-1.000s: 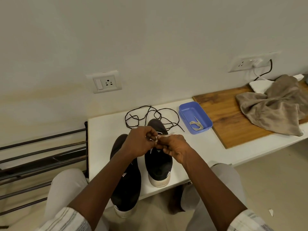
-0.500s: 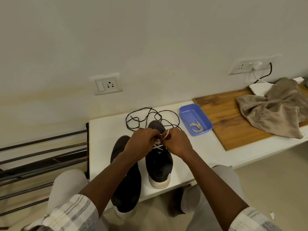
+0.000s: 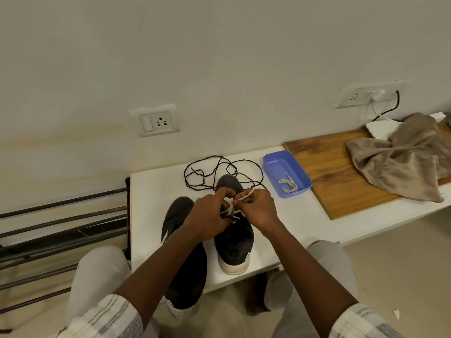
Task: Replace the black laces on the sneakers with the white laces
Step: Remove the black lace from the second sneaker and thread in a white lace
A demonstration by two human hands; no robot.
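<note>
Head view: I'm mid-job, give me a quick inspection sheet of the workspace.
Surface: white table, both sneakers on it.
Job's things: right sneaker has the white lace threaded on it; left sneaker overhangs the near edge; black laces lie loose behind; spare lace in the blue tray.
Clutter: brown cloth on a wooden board.
Grips: left hand and right hand both pinch the white lace.
Cables: black cable at the far wall plug.
Surroundings: wall socket, metal rack.

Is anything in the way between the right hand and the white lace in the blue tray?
Nothing solid. Only a strand of the loose black lace lies flat between the right hand and the blue plastic tray holding the coiled white lace.
</note>
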